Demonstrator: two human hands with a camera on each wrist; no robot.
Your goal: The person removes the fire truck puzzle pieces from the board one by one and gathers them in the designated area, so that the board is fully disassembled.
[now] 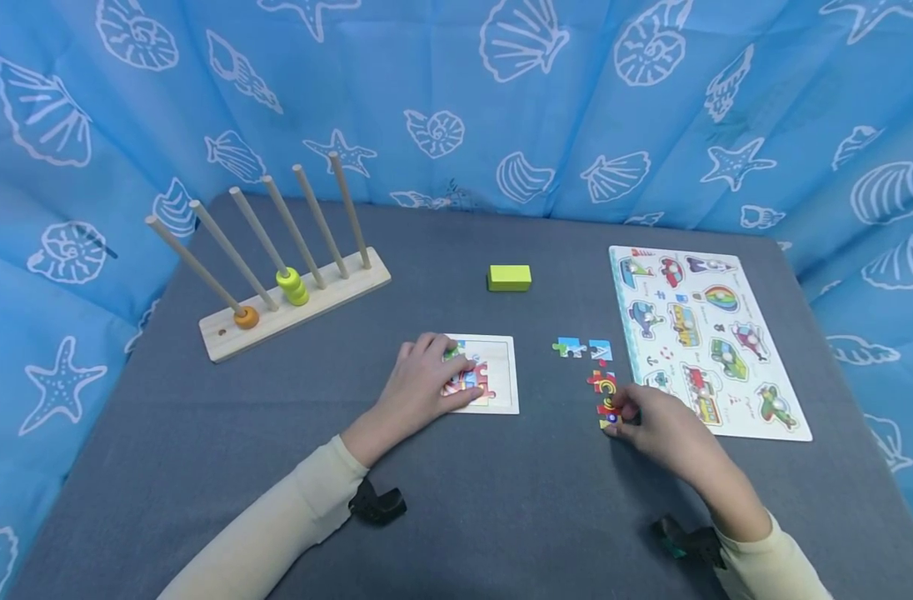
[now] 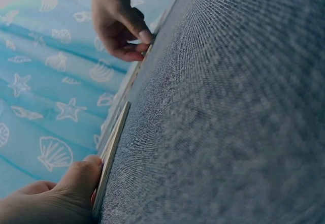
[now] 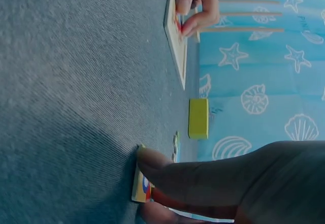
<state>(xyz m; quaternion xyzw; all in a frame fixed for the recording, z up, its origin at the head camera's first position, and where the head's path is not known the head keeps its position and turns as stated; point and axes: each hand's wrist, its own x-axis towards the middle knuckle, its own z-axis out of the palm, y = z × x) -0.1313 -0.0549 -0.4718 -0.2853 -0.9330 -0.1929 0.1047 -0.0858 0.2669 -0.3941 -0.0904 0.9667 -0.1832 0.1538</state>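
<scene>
The jigsaw tray (image 1: 506,375) lies mid-frame under the left hand (image 1: 419,379); loose jigsaw pieces (image 1: 605,383) lie right of it, a knob-puzzle board (image 1: 756,373) farther right, a block (image 1: 509,278) behind, a peg rack (image 1: 335,287) upper left, the curtain (image 1: 456,75) rearmost.

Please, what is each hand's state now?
Left hand: open, resting on colourful jigsaw pieces in white rectangular tray.
Right hand: pinching a multicoloured flat jigsaw piece.

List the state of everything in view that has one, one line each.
Puzzle frame, lying flat, partly filled
Left hand, fingers on fitted pieces in it
Right hand, pinching a puzzle piece
Loose pieces, outside the frame
Picture board, lying flat
Peg rack, upright, beads on two of six pegs
Yellow-green block, untouched
</scene>
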